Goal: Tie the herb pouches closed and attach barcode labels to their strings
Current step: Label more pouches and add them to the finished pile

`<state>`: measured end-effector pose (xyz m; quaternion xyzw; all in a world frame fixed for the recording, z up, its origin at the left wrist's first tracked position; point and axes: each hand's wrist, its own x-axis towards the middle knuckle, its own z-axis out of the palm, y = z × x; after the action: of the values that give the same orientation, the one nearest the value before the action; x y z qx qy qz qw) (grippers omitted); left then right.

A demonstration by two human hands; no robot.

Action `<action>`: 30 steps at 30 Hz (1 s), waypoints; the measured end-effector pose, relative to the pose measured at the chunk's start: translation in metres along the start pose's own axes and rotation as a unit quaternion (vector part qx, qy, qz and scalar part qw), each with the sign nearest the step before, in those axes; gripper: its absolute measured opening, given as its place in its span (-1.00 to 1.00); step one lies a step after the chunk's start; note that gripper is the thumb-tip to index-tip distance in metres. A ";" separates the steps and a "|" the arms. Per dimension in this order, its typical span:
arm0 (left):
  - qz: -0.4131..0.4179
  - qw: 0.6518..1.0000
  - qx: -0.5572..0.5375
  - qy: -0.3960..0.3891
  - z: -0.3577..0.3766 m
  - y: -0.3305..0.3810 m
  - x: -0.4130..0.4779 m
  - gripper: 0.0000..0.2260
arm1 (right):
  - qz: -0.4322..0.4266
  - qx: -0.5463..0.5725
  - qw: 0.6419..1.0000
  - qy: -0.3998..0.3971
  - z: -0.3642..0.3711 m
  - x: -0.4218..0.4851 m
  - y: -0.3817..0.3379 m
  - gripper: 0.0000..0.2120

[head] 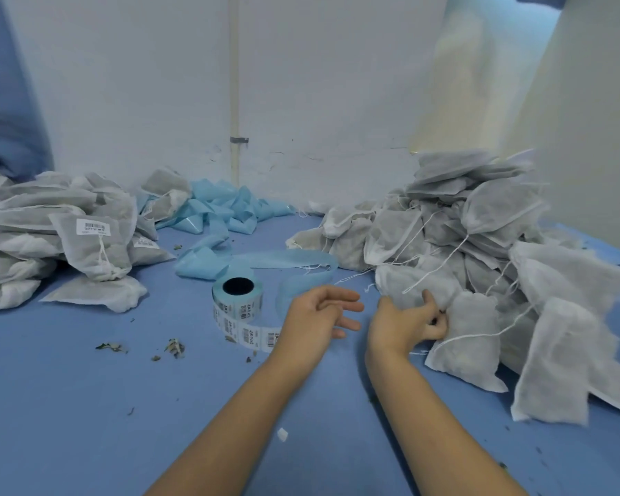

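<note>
On the left of the blue surface (86, 406) lies a heap of finished grey-white gauzy fabric pouches (61, 241); at least one shows a white barcode label (93, 227) near its knotted string, so part of the work looks done. On the right a larger pile of similar unlabelled pouches (487, 252) trails loose thin white strings, so I judge much is left. The right hand (405, 323) reaches into the foot of that pile, its fingers (435, 325) curled against a soft flat pouch at the pile's edge (469, 338); whether they pinch cloth or string I cannot tell. The left hand (319, 313) hovers just beside it, fingers loosely spread, holding nothing. Near the left hand stands a roll of white barcode stickers on pale blue backing (237, 298), a strip of labels unreeled toward the wrist. Spent glossy blue backing tape (222, 213) lies crumpled by the wall, and dry herb crumbs (174, 347) dot the surface
</note>
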<state>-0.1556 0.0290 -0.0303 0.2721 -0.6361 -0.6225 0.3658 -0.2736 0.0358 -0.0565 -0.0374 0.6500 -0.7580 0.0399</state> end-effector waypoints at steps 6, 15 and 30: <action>-0.014 1.000 0.005 0.016 0.008 -0.007 0.003 -0.70 | 0.051 -0.005 0.998 -0.037 -0.002 0.004 -0.002 -0.48; 0.003 0.993 0.007 0.116 -0.004 -0.008 0.008 -0.62 | 0.025 0.048 0.992 -0.111 -0.002 -0.017 -0.001 -0.75; 0.080 0.959 0.194 0.191 -0.038 0.007 0.001 -0.80 | 0.014 0.218 0.944 -0.248 0.000 -0.045 -0.010 -0.86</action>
<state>-0.1248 0.0057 -0.0253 0.3999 -0.6826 -0.3929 0.4689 -0.2290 0.0418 -0.0468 -0.2050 0.4388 -0.8474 0.2177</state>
